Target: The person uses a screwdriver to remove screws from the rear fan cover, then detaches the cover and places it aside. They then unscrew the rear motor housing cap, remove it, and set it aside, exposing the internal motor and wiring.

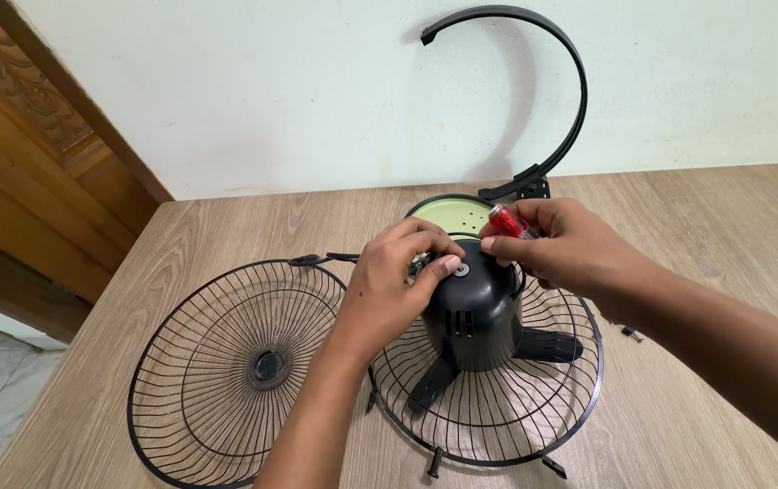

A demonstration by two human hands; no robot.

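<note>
Wooden counter [697,235] against a pale wall; head view looks down on a dismantled fan. Centre of frame: black plastic fan motor housing [472,317], dome-shaped with vent slots, stands rear end up on a round black wire fan guard [498,407], its black legs spread over the wires. Left hand [389,290] comes in from 6 o'clock and wraps the top of the housing from the 9 o'clock side; its fingers [425,237] are curled and pressed against the upper rim, thumb lying across the top beside a small pale screw point, so the hand is grasping the housing. Right hand [570,244] comes in from 4 o'clock, clenched around a red transparent screwdriver handle [507,220]; only the handle end shows between thumb and forefinger, the shaft is hidden by the hand. The handle sits just above the housing at its 12 o'clock edge. At 9 o'clock of the housing, a second round black wire fan guard [226,362] lies concave side up, overlapping the first. At 12 o'clock, partly hidden by the hands, a pale green round disc with small holes [457,213]. Behind it a curved black plastic band [570,100] rises in an arc against the wall. A small dark screw [631,333] lies on the counter at 3 o'clock.
</note>
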